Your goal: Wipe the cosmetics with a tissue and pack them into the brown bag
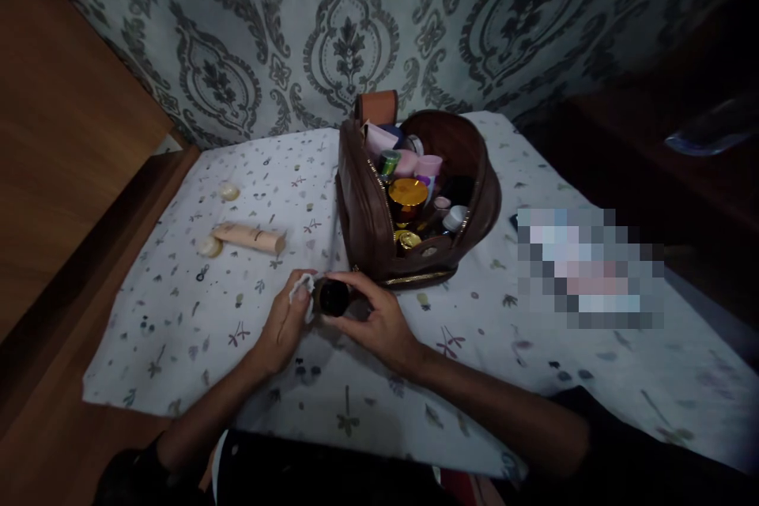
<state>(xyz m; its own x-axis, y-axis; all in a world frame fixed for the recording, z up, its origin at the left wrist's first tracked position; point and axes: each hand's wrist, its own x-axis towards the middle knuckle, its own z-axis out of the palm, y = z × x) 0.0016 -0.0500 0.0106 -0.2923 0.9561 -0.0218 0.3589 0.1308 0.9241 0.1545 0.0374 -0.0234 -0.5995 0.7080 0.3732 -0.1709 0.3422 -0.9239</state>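
My right hand [383, 324] grips a small dark bottle with a black cap [334, 298] between thumb and fingers, above the patterned cloth. Close beside it, my left hand [285, 328] is closed on a crumpled white tissue [302, 292], which is against or very near the bottle's left side. Just beyond my hands stands a brown leather bag [371, 213], unzipped. Inside it are a gold-lidded jar [408, 194], a pink-capped container [428, 167], a green-topped item [389, 162] and several other cosmetics. The bottle's lower part is hidden.
A beige tube [249, 238] lies left of the bag, near two small cream-coloured round items, one by the tube [209, 246] and one farther back [228, 191]. A blurred-out flat object [587, 269] lies at right. Patterned curtain [349, 39] hangs behind; wooden furniture [71, 118] stands left.
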